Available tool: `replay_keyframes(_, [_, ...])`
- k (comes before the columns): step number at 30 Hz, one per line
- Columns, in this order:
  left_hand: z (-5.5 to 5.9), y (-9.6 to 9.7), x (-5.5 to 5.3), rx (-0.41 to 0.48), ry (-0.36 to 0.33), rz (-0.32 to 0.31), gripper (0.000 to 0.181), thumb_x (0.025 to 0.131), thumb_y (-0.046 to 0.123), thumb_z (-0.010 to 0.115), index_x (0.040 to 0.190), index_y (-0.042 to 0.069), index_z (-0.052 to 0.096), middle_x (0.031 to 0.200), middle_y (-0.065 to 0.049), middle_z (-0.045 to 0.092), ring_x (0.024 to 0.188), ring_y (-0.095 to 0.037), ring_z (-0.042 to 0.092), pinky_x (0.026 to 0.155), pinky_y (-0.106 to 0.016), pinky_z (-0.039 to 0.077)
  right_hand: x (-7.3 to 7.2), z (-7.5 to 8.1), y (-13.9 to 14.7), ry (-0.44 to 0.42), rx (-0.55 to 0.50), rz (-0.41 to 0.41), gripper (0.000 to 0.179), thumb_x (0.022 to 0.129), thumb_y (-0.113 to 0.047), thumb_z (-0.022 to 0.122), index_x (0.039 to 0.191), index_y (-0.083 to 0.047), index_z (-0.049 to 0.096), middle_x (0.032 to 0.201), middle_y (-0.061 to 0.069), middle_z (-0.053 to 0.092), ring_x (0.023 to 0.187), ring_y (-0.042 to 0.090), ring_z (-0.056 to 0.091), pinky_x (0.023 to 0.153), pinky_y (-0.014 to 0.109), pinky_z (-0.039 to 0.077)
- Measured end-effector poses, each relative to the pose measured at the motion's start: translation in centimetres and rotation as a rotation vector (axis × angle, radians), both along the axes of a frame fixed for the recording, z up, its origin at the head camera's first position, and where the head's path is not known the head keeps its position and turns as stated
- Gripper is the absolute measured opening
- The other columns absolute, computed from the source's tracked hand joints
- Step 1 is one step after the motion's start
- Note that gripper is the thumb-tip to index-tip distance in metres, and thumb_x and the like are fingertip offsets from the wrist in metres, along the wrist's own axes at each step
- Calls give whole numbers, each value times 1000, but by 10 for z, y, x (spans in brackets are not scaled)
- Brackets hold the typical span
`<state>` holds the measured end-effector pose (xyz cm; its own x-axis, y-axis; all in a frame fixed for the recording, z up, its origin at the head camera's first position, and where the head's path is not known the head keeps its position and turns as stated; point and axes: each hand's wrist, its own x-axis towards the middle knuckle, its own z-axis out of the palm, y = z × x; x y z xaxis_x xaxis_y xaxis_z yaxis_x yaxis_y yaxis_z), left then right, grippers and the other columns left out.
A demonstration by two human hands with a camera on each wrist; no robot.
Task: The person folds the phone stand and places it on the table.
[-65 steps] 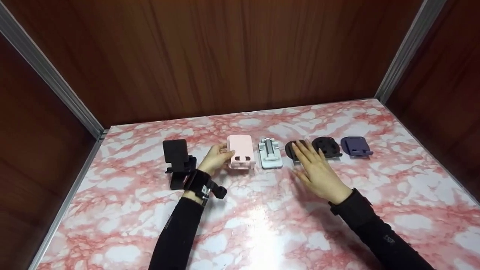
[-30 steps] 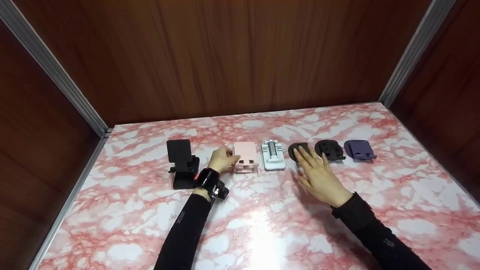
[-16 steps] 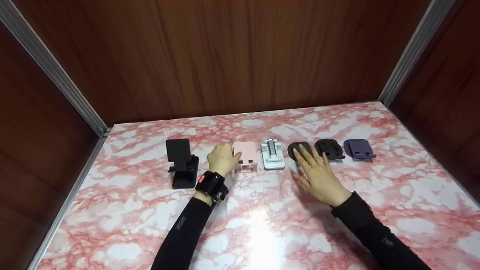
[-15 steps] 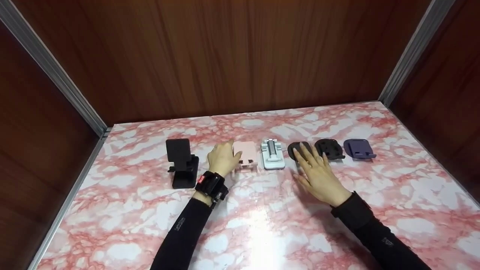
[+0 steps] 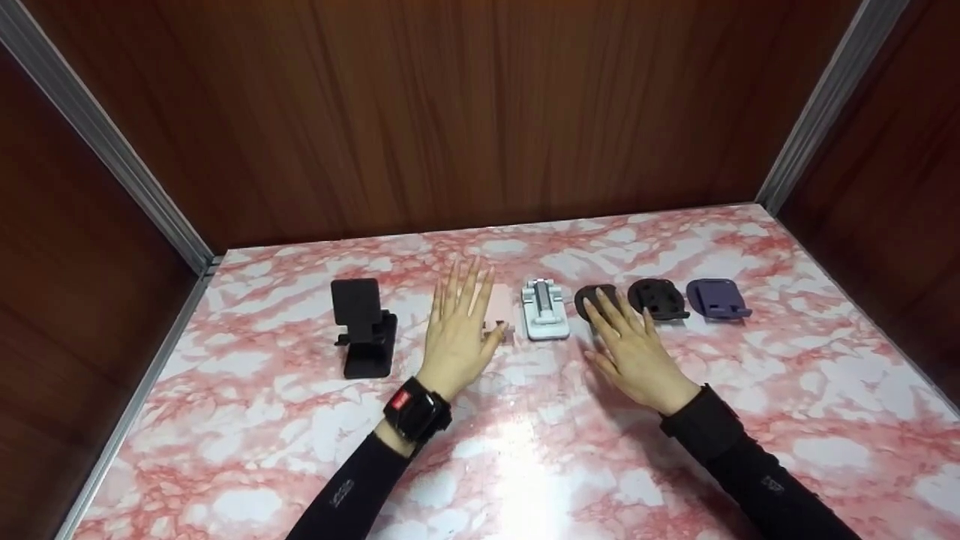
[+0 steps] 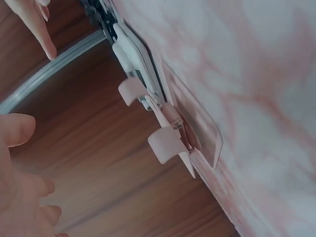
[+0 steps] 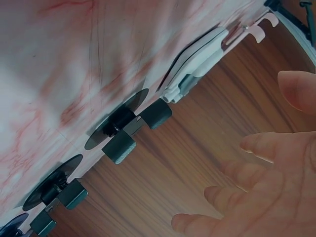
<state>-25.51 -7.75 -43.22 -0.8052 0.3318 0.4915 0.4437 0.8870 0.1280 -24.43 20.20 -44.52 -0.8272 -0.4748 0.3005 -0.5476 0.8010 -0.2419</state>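
Note:
In the head view my left hand (image 5: 457,337) spreads flat, fingers straight, over the left part of a pink phone stand (image 5: 501,300) and partly hides it. The left wrist view shows the stand's base (image 6: 205,131) on the table and its two curved front hooks, with the left fingers (image 6: 19,131) apart from it. My right hand (image 5: 634,356) hovers with straight fingers over a round-based black phone stand (image 5: 587,291), covering part of it. A gap separates the right fingers (image 7: 256,143) from that stand in the right wrist view. Neither hand holds anything.
A white phone stand (image 5: 546,319) lies folded between the hands. Right of them are another round black stand (image 5: 656,298) and a purple one (image 5: 716,296). A tall black stand (image 5: 358,300) stands unfolded at left. Wooden panels (image 5: 480,112) enclose the marbled table (image 5: 262,450).
My left hand held the pink stand's left edge earlier; it has let go, and its fingers now lie straight over the stand. The right hand has hardly moved.

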Motion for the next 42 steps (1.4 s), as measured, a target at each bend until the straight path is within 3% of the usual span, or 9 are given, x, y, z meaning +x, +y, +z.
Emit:
replay_keyframes(4, [-7, -3, 12, 1, 41, -11, 72, 96, 40, 56, 153, 7, 27, 160, -14, 15, 146, -35, 4, 116, -53, 9, 0, -1, 0, 10, 3, -1, 69, 97, -25, 59, 152, -1, 26, 156, 23, 19, 144, 41, 3, 109, 70, 5])
replay_keyframes(11, [-17, -22, 29, -28, -27, 26, 69, 96, 38, 56, 152, 7, 30, 160, -14, 16, 146, -35, 6, 116, -53, 7, 1, -3, 0, 17, 5, 1, 69, 97, -24, 60, 152, -2, 26, 156, 22, 20, 144, 40, 5, 108, 71, 7])
replay_keyframes(17, [-16, -43, 37, -42, -69, 56, 67, 98, 41, 51, 153, 8, 29, 160, -14, 14, 146, -36, 4, 116, -56, 9, 2, -3, 0, 9, 6, 0, 68, 97, -24, 60, 152, -1, 26, 157, 22, 19, 144, 41, 5, 109, 70, 5])
replay_keyframes(24, [-7, -65, 37, -52, -89, 118, 68, 99, 40, 50, 153, 7, 26, 159, -17, 12, 145, -36, 1, 116, -56, 2, 1, -2, 1, 7, 6, 0, 69, 96, -23, 60, 152, 0, 26, 157, 22, 19, 144, 42, 6, 109, 70, 5])
replay_keyframes(31, [5, -91, 34, 34, -79, 181, 70, 98, 37, 54, 153, 5, 25, 160, -15, 7, 146, -37, -2, 116, -54, -2, 1, -2, 0, 5, 18, 1, 69, 97, -24, 60, 152, -1, 25, 158, 21, 17, 144, 41, 5, 109, 69, 5])
replay_keyframes(42, [13, -127, 28, 130, -174, 269, 72, 101, 42, 44, 156, 11, 10, 161, -13, -4, 145, -30, -14, 115, -47, -12, 1, -5, -1, 20, -2, 16, 69, 96, -23, 61, 152, -2, 26, 157, 21, 19, 143, 43, 11, 108, 70, 7])
